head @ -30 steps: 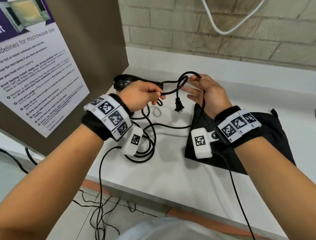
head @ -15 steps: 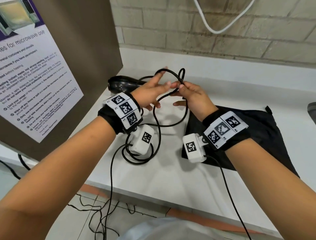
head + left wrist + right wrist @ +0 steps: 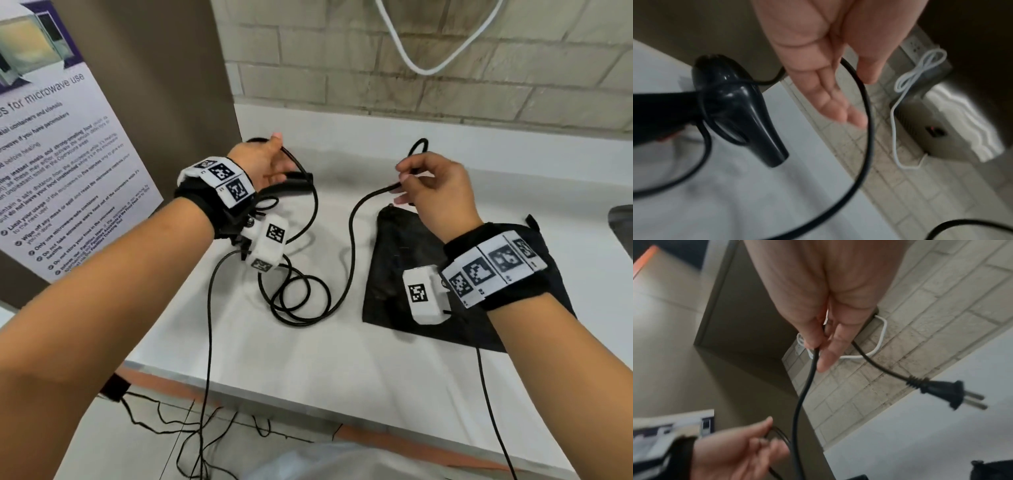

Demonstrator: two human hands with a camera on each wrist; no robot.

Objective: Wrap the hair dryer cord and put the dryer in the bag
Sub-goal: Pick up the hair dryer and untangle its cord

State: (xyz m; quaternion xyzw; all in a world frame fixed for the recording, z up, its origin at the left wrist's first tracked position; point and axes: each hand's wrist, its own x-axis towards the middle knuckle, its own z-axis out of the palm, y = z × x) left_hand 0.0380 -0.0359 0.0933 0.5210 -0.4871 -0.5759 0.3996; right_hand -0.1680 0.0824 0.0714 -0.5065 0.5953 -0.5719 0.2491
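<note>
While the hands were together a moment ago, pinching one loop of cord between them at the middle of the counter, they have now drawn well apart, and the loop has opened into a long slack run.

At nine o'clock in the head view, a poster point(image 3: 68, 164) about microwave use leans on a brown panel. At about ten o'clock, the left hand point(image 3: 265, 164) hovers just above the black hair dryer point(image 3: 731, 104), which lies on the white counter point(image 3: 342, 359) against the panel. Its fingers point(image 3: 830, 100) are straight and slightly spread, with the cord point(image 3: 349, 246) running loosely between thumb and fingers rather than being squeezed. One thin turn of cord already crosses the dryer body.

At the centre, towards six o'clock of the hands, several loose coils of cord lie on the counter.

At two o'clock, the right hand point(image 3: 435, 192) is raised above the top edge of the flat black bag point(image 3: 404, 301). Its thumb and fingers are curled and clamped on the cord near its end, and the plug point(image 3: 941, 391) hangs free just beyond the grip.

The separation suggests the cord has been pulled out straighter, ready for winding. Most of the cord is still unwound, the dryer is outside the bag, and the bag's mouth looks closed flat, so the task seems to be at an early stage.
</note>
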